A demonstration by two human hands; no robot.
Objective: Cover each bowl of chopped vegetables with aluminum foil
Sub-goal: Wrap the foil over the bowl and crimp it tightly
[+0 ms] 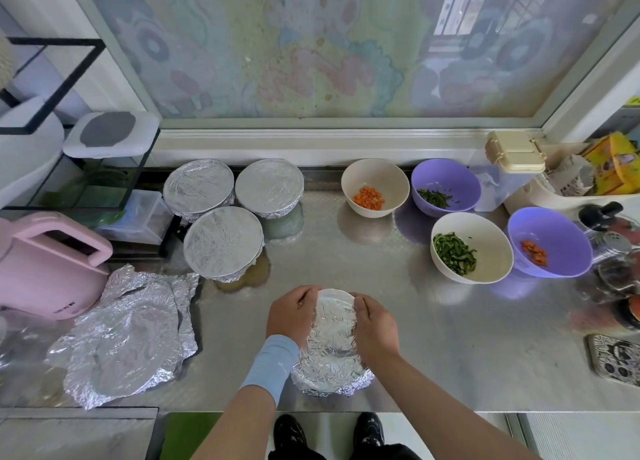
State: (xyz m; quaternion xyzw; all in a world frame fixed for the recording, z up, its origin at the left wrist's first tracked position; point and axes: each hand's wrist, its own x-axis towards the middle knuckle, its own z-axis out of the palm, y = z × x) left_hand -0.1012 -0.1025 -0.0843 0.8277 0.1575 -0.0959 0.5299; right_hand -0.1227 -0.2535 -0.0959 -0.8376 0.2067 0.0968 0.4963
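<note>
A foil-covered bowl (pixel 333 342) stands near the front edge of the steel counter. My left hand (pixel 290 314) and my right hand (pixel 374 324) curl over its two sides and press the foil down around the rim. Three foil-covered bowls (pixel 223 243) are grouped at the back left. Uncovered at the right are a cream bowl of carrot pieces (pixel 375 186), a purple bowl of green strips (pixel 445 186), a cream bowl of chopped greens (pixel 471 247) and a purple bowl of carrot pieces (pixel 550 241). Loose foil sheets (pixel 128 335) lie in a pile at the front left.
A pink kettle (pixel 48 265) stands at the far left by a black wire rack (pixel 86 182). A clear container with a beige lid (pixel 512 161), a tray of packets (pixel 606 168) and shakers (pixel 613 245) crowd the right. A patterned phone (pixel 614 359) lies front right.
</note>
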